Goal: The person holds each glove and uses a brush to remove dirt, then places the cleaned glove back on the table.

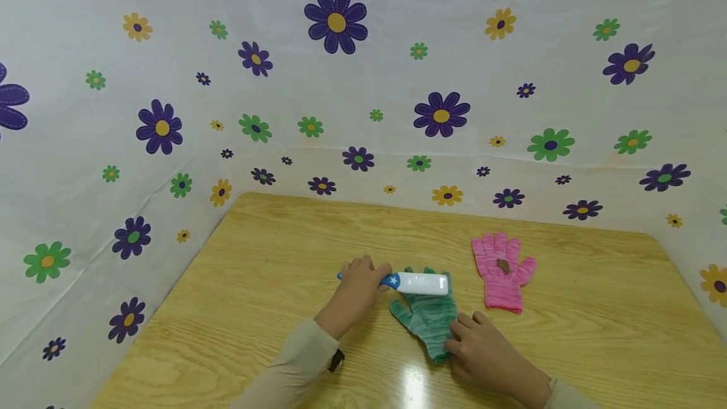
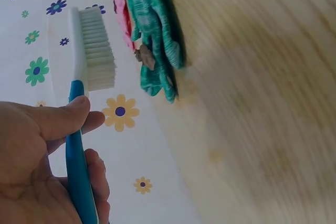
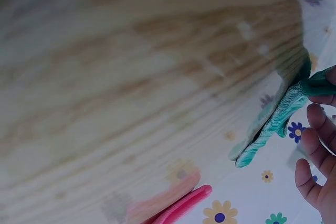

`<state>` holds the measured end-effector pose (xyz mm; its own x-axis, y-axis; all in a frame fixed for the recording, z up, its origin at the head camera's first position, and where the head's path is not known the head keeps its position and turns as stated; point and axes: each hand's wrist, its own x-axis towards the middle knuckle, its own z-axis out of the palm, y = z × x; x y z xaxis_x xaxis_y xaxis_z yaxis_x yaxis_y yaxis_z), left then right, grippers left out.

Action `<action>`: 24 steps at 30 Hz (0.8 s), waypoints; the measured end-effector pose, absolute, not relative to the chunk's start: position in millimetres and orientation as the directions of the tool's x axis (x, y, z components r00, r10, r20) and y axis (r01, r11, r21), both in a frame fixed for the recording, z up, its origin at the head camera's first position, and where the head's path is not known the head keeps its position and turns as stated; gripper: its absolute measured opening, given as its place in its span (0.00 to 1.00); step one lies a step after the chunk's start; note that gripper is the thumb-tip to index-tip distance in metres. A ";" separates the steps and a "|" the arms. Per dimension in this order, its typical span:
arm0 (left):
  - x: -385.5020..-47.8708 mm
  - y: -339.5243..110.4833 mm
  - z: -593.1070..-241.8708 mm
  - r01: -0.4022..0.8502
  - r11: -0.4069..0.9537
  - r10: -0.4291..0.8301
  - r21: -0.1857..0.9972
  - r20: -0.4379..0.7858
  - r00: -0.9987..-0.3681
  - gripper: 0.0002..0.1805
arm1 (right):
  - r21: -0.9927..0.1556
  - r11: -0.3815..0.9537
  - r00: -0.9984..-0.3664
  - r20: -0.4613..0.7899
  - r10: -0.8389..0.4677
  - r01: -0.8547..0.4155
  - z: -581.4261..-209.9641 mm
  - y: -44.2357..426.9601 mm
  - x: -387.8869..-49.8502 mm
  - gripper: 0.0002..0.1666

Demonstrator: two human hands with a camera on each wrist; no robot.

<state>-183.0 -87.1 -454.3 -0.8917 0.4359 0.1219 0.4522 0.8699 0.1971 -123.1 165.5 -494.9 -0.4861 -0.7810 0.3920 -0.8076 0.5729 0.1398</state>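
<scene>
Yellowish, wood-grained surface (image 1: 272,257), reaching well beyond the left fingers (image 1: 363,265) to rounded far corners. On it, ahead and left of the right fingers (image 1: 467,322), a green glove (image 1: 434,314), cuff pinched between them. Beyond and right of those same fingers, a pink glove (image 1: 502,289), spread out, apart from the green one. On the near side of all fingers, a bright reflection (image 1: 413,387).

No words, numbers or brand names can be read. A small white star (image 1: 394,281) is printed on the blue part of the brush (image 1: 421,283), just beside where its white head begins.
</scene>
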 end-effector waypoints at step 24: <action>-201.2 -103.4 -481.2 0.495 0.868 0.486 0.045 0.129 -0.864 0.09 | 0.176 0.573 -0.478 0.388 -0.788 -0.801 -495.4 164.0 -124.0 0.09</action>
